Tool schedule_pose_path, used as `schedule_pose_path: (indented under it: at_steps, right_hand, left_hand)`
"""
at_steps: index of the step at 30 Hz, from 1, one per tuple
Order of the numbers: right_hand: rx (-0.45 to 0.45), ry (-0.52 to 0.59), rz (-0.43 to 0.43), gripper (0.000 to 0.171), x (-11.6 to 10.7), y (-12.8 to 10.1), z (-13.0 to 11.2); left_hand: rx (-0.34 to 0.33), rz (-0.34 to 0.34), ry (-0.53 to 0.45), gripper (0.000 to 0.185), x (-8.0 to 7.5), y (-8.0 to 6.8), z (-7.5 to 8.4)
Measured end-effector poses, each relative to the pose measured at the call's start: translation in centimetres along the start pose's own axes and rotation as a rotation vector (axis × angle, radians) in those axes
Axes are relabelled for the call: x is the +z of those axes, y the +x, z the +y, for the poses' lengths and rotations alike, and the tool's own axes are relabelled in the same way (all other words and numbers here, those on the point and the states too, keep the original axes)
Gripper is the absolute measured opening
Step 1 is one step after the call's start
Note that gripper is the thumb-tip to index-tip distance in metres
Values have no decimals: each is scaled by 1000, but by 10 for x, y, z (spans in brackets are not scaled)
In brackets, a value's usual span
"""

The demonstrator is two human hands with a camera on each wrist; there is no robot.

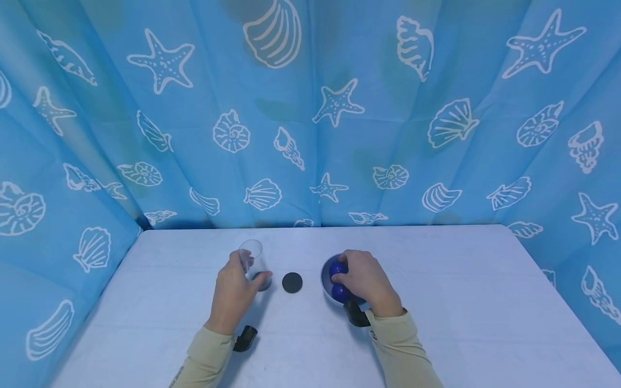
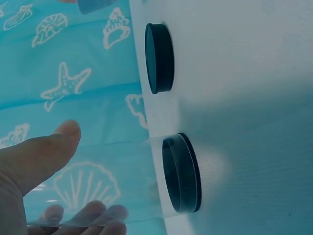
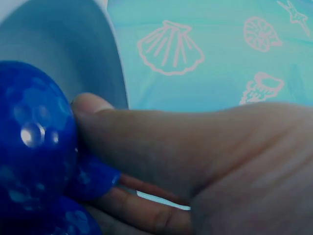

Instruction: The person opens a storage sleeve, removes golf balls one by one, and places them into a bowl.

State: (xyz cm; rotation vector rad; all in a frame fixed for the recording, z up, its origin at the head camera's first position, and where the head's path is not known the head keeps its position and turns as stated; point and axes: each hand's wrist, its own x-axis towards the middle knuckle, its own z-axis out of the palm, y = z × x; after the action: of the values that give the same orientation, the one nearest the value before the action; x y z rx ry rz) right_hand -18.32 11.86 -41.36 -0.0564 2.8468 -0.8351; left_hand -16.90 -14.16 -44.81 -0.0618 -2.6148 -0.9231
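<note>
My left hand [image 1: 234, 293] holds a clear cylinder [image 2: 142, 183] with a black base, standing upright on the table. Its thumb lies along one side; the fingers show through the clear wall. Close by, to the right, is a round black disc-shaped lid [image 1: 292, 283], lying flat. Further right, my right hand [image 1: 364, 275] reaches into a grey-blue bowl [image 1: 324, 291] of dimpled blue golf balls [image 1: 340, 293]. Thumb and fingers close about one golf ball [image 3: 93, 178], partly hidden behind a nearer ball [image 3: 34, 137].
A white cloth covers the table [image 1: 475, 302]. Behind and beside it hangs a blue curtain [image 1: 310, 145] printed with shells and starfish. A black wrist mount [image 1: 356, 313] sits under the right wrist, another mount [image 1: 245, 338] by the left.
</note>
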Motion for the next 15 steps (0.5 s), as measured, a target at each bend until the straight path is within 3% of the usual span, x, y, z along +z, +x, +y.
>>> schedule_pose_path:
  at_steps: [6,15]
  right_hand:
    - [-18,24,24,45,-5,-4,1]
    - [-73,71,97,45,-22,-12,-1]
  left_hand:
    - [-55,-58,0,66,0,0,1]
    - [-73,-76,-10,111,-8,1,2]
